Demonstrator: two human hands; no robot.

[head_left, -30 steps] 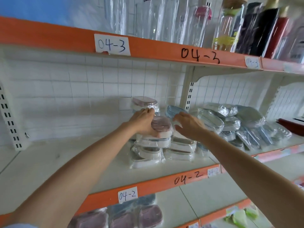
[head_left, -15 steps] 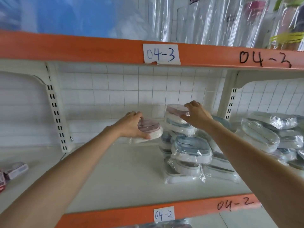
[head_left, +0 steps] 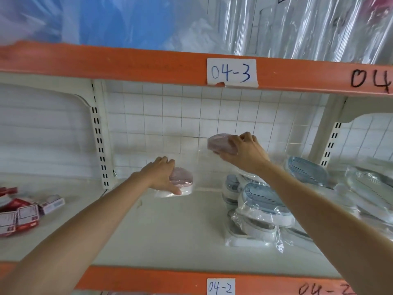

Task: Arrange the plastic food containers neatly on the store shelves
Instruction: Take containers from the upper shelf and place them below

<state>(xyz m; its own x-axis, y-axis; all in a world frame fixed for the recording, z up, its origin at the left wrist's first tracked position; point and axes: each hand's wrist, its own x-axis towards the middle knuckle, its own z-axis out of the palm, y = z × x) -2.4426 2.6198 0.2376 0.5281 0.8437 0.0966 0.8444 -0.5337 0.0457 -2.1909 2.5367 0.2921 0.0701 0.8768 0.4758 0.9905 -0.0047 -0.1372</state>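
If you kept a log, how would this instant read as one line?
left hand: setting pink-lidded container on shelf 04-2 | right hand: holding second pink-lidded container aloft | blue-lidded pile: untouched

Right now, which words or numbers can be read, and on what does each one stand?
"04-3": paper label on the upper orange rail.
"04": black marker on that rail, cut off at right.
"04-2": paper label on the lower orange rail.
"04-2": black marker there.
Red boxes: print too blurred.

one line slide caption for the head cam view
Left hand holds a pink-lidded container on the shelf while right hand holds a second one raised beside the blue-lidded pile.
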